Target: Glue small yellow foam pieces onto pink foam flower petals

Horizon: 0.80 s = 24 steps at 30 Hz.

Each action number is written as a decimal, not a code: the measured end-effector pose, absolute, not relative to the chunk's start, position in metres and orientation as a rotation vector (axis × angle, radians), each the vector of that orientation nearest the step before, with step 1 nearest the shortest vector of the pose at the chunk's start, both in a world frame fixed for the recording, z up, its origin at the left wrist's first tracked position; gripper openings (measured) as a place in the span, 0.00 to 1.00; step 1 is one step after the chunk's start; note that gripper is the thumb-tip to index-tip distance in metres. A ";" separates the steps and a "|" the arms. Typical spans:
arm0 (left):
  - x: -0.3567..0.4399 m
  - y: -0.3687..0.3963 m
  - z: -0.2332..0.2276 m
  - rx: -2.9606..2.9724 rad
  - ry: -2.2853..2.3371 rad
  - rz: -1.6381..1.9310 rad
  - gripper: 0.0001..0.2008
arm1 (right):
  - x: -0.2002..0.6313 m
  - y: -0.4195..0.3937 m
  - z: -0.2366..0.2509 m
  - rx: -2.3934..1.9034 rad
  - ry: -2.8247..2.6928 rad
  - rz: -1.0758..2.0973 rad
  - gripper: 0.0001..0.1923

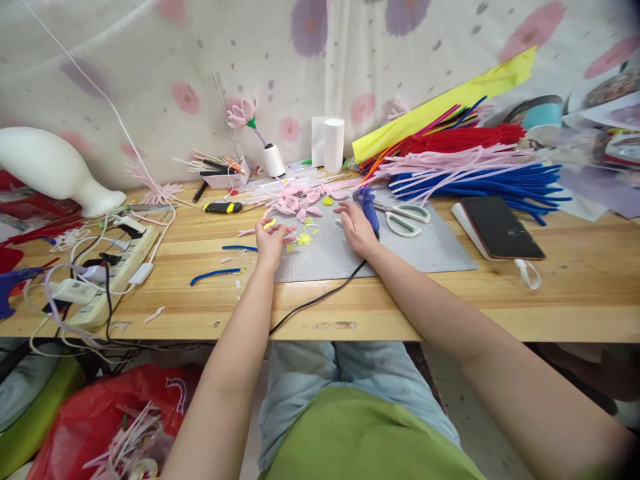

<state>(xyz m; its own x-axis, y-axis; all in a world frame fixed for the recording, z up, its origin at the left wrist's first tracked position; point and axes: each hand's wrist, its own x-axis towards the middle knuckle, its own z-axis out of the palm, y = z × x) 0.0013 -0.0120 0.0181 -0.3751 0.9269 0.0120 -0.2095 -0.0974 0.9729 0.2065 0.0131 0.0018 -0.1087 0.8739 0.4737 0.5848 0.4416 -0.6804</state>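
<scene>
My left hand [271, 245] is closed in a pinch at the left edge of the grey cutting mat [320, 263], with a small yellow piece [270, 224] at its fingertips. My right hand [356, 229] lies over the mat with its fingers stretched out, holding nothing that I can see. Right beside it is a blue-purple glue gun [367, 205], its black cord [313, 303] running to the table's front edge. Yellow scraps [303, 239] lie between my hands. Behind them sits a heap of pink fuzzy petals [295, 200] with a yellow-green round piece [327, 201].
Scissors [404, 230] and a phone [500, 227] lie to the right. Bundles of blue [480, 187] and red pipe cleaners [460, 140] stand behind. A utility knife [223, 207], blue stem pieces [215, 273] and a power strip [123, 277] are left.
</scene>
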 end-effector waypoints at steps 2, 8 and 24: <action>-0.001 -0.013 0.016 0.874 1.282 1.646 0.22 | 0.206 0.010 0.006 -1.253 -1.791 0.352 0.16; -0.008 -0.016 0.014 0.915 1.365 1.629 0.23 | 0.194 0.000 0.018 -1.275 -1.892 0.382 0.12; 0.000 -0.022 0.012 1.208 1.301 1.447 0.28 | 0.144 0.006 0.018 -1.145 -1.912 1.036 0.13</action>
